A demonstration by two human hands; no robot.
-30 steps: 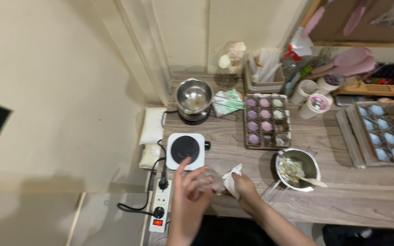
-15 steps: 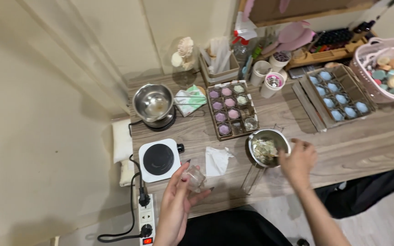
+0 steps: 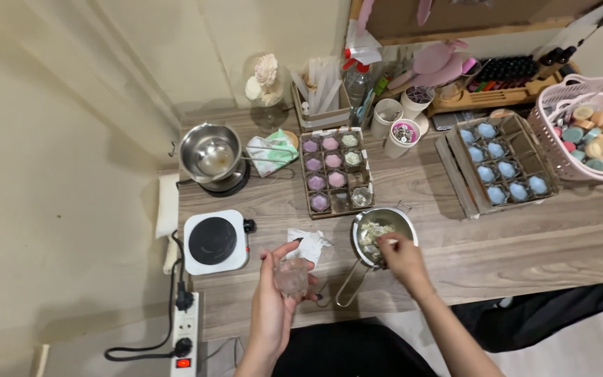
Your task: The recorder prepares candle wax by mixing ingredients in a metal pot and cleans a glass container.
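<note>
My left hand (image 3: 277,297) holds a small clear glass jar (image 3: 291,276) above the table's front edge. My right hand (image 3: 400,256) reaches into a small steel pot (image 3: 380,225) with a wire handle; pale flakes fill the pot, and the fingers grip a pale spoon handle inside it. A crumpled white tissue (image 3: 306,242) lies on the wooden table (image 3: 525,244) between the two hands.
A white hot plate (image 3: 215,241) sits left, with a steel pot (image 3: 210,153) on a second burner behind it. A tray (image 3: 332,174) of purple and pale candles stands mid-table, a tray (image 3: 500,164) of blue candles and a pink basket (image 3: 581,126) right. A power strip (image 3: 185,328) hangs at the left.
My right hand let go of the tissue, which now lies on the table, and moved right to the pot of flakes. My left hand kept the glass jar. The camera view shifted.
</note>
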